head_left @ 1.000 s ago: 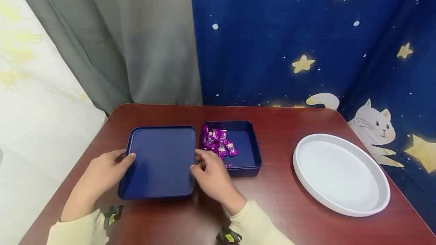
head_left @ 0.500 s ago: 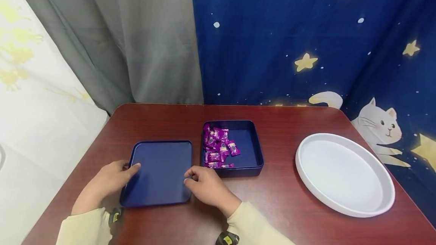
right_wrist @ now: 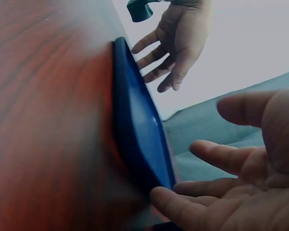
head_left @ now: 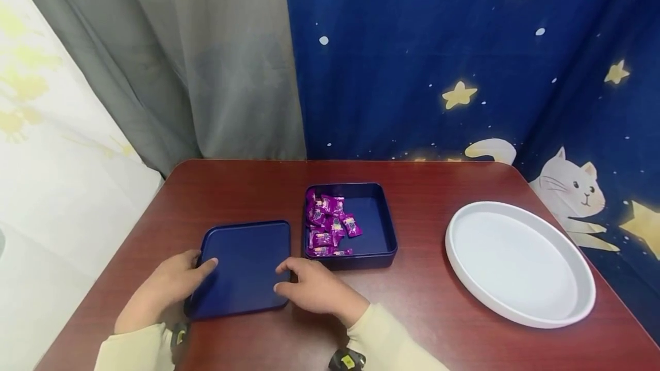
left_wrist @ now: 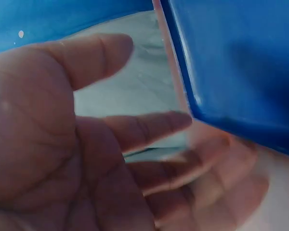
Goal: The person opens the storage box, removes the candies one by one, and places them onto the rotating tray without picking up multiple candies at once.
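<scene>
We see a dark blue tin lid (head_left: 241, 268) lying flat on the reddish-brown table (head_left: 412, 325), near the front edge and just left of the open blue tin (head_left: 378, 228). Our left hand (head_left: 167, 288) rests at the lid's left edge with relaxed, fairly straight fingers (left_wrist: 149, 126) beside its corner; in the left wrist view they spread loosely, gripping nothing. Our right hand (head_left: 317, 289) sits at the lid's right edge, fingertips (right_wrist: 166, 196) against its rim, the other fingers loose and spread; it is not clenched round anything either. The right wrist view shows the lid (right_wrist: 137, 139) edge-on, low on the wood, with the left hand (right_wrist: 176, 41) beyond it.

The tin holds a heap of purple wrapped candies (head_left: 327, 223) crowded along its left side. Well to the right lies a white oval tray (head_left: 515, 296). Behind the table hang a grey curtain (head_left: 206, 62) and a blue cloth with stars and a cat (head_left: 464, 56).
</scene>
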`<act>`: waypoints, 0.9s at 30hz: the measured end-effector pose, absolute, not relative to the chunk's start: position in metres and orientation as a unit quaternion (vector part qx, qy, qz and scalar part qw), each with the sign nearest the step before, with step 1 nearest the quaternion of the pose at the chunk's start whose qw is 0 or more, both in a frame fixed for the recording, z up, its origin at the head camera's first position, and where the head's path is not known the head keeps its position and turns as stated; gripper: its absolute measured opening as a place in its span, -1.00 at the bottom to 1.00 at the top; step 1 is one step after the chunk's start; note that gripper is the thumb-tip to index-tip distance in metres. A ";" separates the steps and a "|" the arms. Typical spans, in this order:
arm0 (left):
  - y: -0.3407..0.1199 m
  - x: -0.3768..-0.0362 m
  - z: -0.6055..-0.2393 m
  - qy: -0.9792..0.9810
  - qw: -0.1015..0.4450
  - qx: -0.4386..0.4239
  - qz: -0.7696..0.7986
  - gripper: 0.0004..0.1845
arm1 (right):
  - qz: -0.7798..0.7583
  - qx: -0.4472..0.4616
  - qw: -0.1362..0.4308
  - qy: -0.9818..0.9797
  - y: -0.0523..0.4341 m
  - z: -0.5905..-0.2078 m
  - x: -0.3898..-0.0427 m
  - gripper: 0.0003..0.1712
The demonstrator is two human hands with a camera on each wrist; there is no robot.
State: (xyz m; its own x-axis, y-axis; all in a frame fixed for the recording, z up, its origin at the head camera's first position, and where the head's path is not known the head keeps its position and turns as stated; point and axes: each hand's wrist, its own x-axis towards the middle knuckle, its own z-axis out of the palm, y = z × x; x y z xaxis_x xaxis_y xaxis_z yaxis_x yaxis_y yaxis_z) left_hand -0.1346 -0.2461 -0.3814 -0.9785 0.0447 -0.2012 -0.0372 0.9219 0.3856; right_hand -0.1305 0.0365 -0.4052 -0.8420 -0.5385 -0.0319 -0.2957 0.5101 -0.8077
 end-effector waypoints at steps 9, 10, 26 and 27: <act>-0.171 -0.141 -0.356 0.966 0.018 0.027 0.258 -0.33 | -0.451 -0.271 0.123 0.842 0.077 -0.363 -0.137 -0.70; -0.162 -0.144 -0.355 0.963 0.016 0.034 0.266 -0.35 | -0.453 -0.272 0.115 0.841 0.085 -0.357 -0.139 -0.70; -0.073 -0.205 -0.358 0.937 0.016 0.048 0.346 -0.40 | -0.356 -0.208 0.051 0.910 0.174 -0.321 -0.186 -0.52; -0.072 -0.207 -0.358 0.934 0.017 0.043 0.354 -0.38 | -0.354 -0.206 0.052 0.911 0.176 -0.321 -0.187 -0.50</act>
State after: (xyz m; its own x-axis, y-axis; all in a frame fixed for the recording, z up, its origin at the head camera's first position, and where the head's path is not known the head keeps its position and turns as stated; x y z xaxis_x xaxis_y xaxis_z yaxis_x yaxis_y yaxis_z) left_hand -0.2067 -0.0722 -0.3584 -0.9958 0.0919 -0.0009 0.0681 0.7450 0.6636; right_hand -0.1868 0.1757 -0.3212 -0.9095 -0.4126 0.0508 -0.3385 0.6640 -0.6668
